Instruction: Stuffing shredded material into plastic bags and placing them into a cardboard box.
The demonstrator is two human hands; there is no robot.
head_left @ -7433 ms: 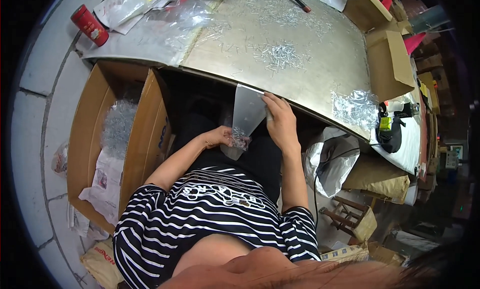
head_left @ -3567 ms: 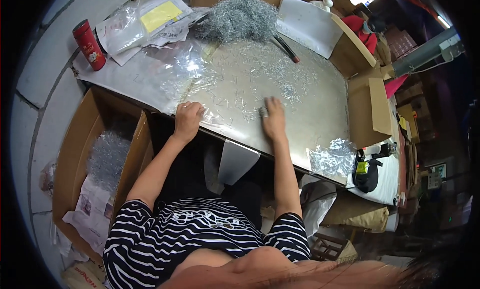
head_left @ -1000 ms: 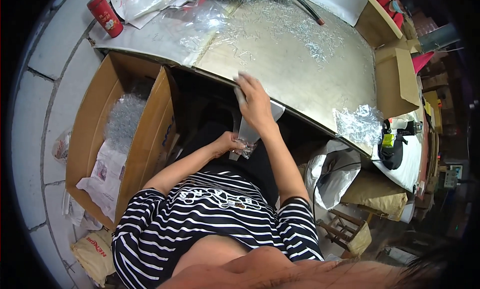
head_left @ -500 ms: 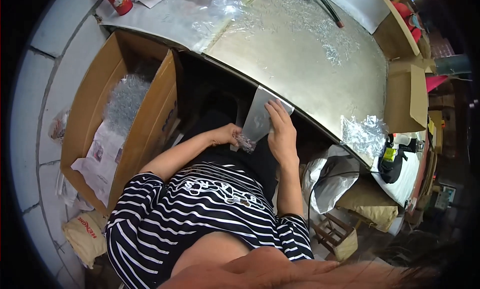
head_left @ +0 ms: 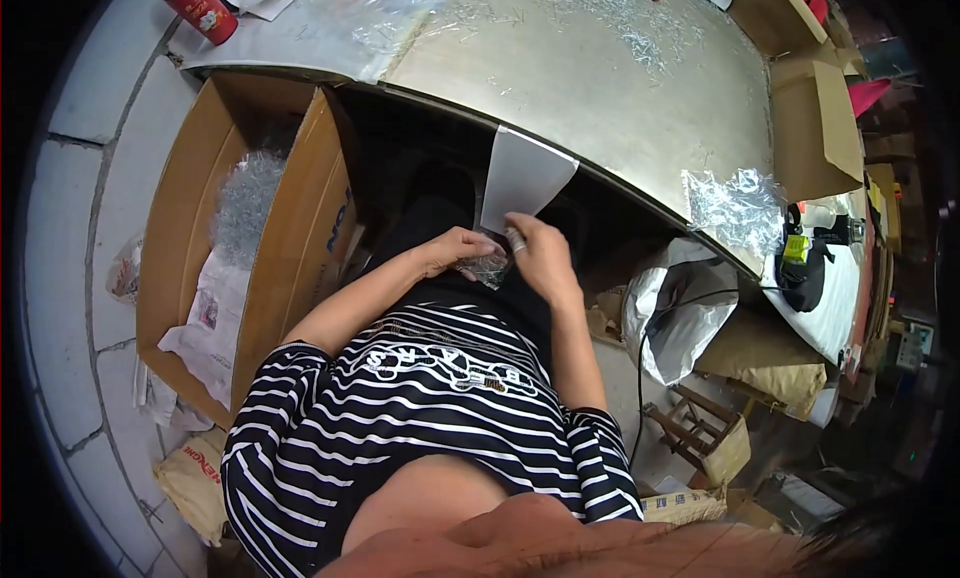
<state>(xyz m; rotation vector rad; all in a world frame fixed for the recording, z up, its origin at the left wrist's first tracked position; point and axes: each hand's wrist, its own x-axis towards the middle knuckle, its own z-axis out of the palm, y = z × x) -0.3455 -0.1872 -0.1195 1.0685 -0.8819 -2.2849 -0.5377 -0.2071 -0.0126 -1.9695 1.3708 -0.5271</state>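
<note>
Over my lap, my left hand (head_left: pixel 458 252) is closed on a small clear plastic bag (head_left: pixel 486 270) with thin shiny pieces in it. Close against the bag's right side is my right hand (head_left: pixel 543 262), its fingers curled in. A whitish band shows on one finger; what its fingertips grip, if anything, is hidden. Just beyond both hands, a smooth pale tapered sheet (head_left: pixel 530 176) slopes down from the table's front edge toward my lap. Its lower end sits behind my right fingers.
Thin clear pieces lie scattered on the metal-topped table (head_left: pixel 580 108), with a shiny pile (head_left: pixel 735 210) at its right corner. An open cardboard box (head_left: pixel 290 218) stands left, holding more pieces and paper. A white sack (head_left: pixel 680 318) hangs open at right, above a wooden stool (head_left: pixel 700 433).
My right hand has come off the pale sheet, where it lay flat, and drawn down to the bag with its fingers curled. My left hand still holds the bag. The view has shifted slightly.
</note>
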